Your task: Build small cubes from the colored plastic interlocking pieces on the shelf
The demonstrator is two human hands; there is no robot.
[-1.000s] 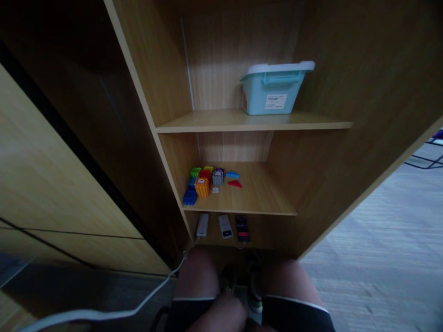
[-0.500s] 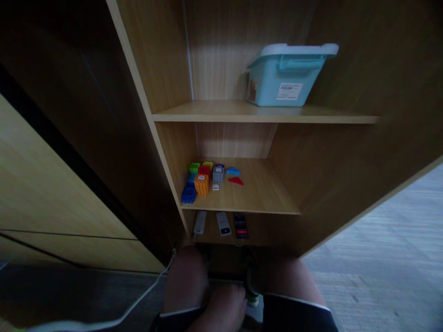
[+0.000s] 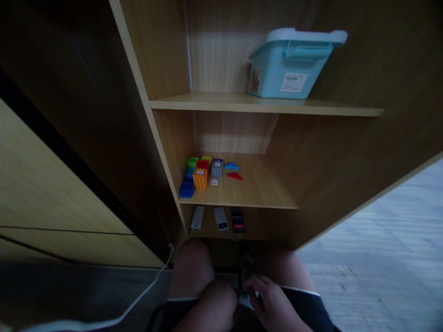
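My left hand (image 3: 219, 297) is low between my knees, its rounded back towards me. It looks curled into a fist, and whatever it may hold is hidden. Beside it, my right hand (image 3: 265, 293) reaches in from the lower right with its fingers bent and pressed together. A small pale patch shows by those fingers, too dim to name. The hands are close to each other, over my lap, apart from the shelves. My left knee (image 3: 192, 260) and right knee (image 3: 284, 263) flank them.
A wooden cabinet has a teal lidded bin (image 3: 287, 69) on its upper shelf. Several colourful plastic pieces, including an orange stack (image 3: 200, 179) and a red piece (image 3: 235, 176), lie below. White power bank (image 3: 220, 218) and dark phone (image 3: 238, 220) are lowest. A white cable (image 3: 138, 299) runs left.
My right hand has come into view at the lower right, beside the left. My left hand has shifted slightly left. The view has tilted a little, so the shelves appear higher.
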